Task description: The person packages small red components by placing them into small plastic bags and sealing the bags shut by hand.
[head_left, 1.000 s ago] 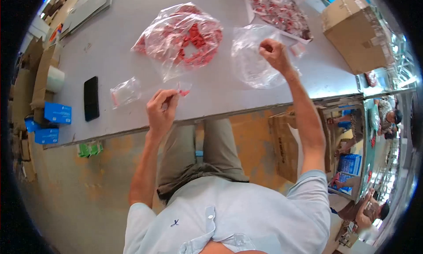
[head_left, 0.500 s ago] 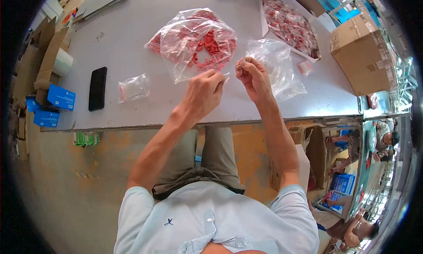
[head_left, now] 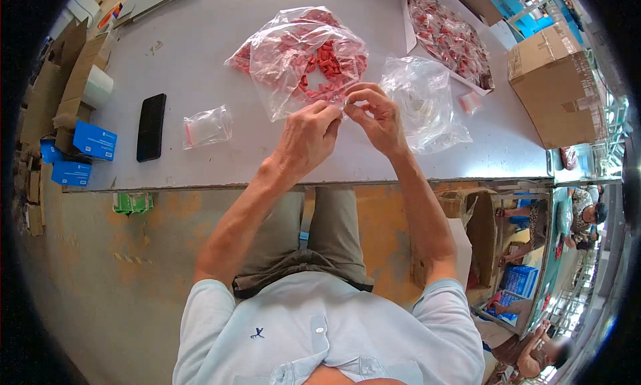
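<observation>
My left hand (head_left: 308, 133) is closed in a pinch near the table's front, fingertips on a small clear piece of plastic that is mostly hidden. Against it, my right hand (head_left: 379, 118) has its thumb and forefinger together; what they grip is too small to name. Just beyond both hands lies a large clear bag of red pieces (head_left: 327, 59), open toward me. A crumpled clear bag (head_left: 420, 105) with pale contents rests right of my right hand. To the left is a small clear packet (head_left: 207, 127) with a red edge.
A black phone (head_left: 151, 127) lies left of the packet. At the back right stands a tray of red packets (head_left: 449, 38), near a small packet (head_left: 470, 103) and a cardboard box (head_left: 557, 85). Blue boxes (head_left: 93, 140) sit at the left edge. People are at far right.
My right hand has moved left, and its fingertips now meet those of my left hand. The view has shifted slightly.
</observation>
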`<state>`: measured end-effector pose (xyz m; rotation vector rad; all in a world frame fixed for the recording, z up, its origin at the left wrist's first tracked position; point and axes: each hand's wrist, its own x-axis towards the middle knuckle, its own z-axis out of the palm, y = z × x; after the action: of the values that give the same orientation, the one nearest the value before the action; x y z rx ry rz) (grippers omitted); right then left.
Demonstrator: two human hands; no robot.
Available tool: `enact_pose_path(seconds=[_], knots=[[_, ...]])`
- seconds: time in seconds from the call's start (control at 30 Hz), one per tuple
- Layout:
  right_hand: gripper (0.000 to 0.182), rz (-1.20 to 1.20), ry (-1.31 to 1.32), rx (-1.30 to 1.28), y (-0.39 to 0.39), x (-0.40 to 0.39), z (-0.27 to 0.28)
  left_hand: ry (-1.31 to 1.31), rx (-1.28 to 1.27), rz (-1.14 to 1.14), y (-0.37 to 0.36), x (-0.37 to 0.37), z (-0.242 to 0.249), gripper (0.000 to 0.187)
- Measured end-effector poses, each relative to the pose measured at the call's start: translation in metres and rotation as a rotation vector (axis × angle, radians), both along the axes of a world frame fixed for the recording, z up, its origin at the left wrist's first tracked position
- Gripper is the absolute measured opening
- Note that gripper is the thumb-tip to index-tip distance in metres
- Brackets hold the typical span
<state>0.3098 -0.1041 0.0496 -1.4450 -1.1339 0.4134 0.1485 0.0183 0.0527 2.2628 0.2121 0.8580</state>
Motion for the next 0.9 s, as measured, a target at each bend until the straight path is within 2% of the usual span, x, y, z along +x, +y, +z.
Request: enact_pose_path(seconds=[0.03, 0.13, 0.47, 0.53, 0.57, 0.63, 0.67, 0.73, 0.9], knots=[[0.013, 0.023, -0.119, -0.058, -0.001, 0.001, 0.002, 0.000, 0.003, 0.001, -0.001, -0.001, 0.001, 0.010], [0.012, 0.019, -0.117, -0.079, -0.004, -0.003, 0.006, 0.003, -0.049, -0.007, -0.002, -0.003, 0.001, 0.010], [0.016, 0.020, -0.080, -0.069, -0.012, -0.006, 0.009, -0.004, 0.002, 0.010, -0.001, -0.006, 0.002, 0.011], [0.018, -0.044, 0.116, 0.061, -0.012, -0.010, 0.010, -0.026, -0.090, 0.000, 0.002, -0.007, 0.000, 0.011], [0.018, -0.048, 0.120, 0.062, -0.013, -0.009, 0.009, -0.022, -0.089, -0.003, 0.004, -0.009, 0.000, 0.011], [0.023, -0.110, 0.166, -0.023, -0.017, -0.003, 0.008, 0.065, -0.480, -0.018, 0.009, -0.012, 0.002, 0.009], [0.023, -0.116, 0.170, -0.020, -0.018, -0.002, 0.008, 0.070, -0.477, -0.023, 0.011, -0.013, 0.005, 0.009], [0.027, -0.115, 0.175, -0.029, -0.018, -0.001, 0.007, 0.121, -0.756, -0.064, 0.016, -0.017, 0.015, 0.007], [0.029, -0.059, 0.222, -0.075, -0.014, -0.005, 0.016, 0.086, -0.908, -0.147, 0.024, -0.023, 0.018, 0.007]])
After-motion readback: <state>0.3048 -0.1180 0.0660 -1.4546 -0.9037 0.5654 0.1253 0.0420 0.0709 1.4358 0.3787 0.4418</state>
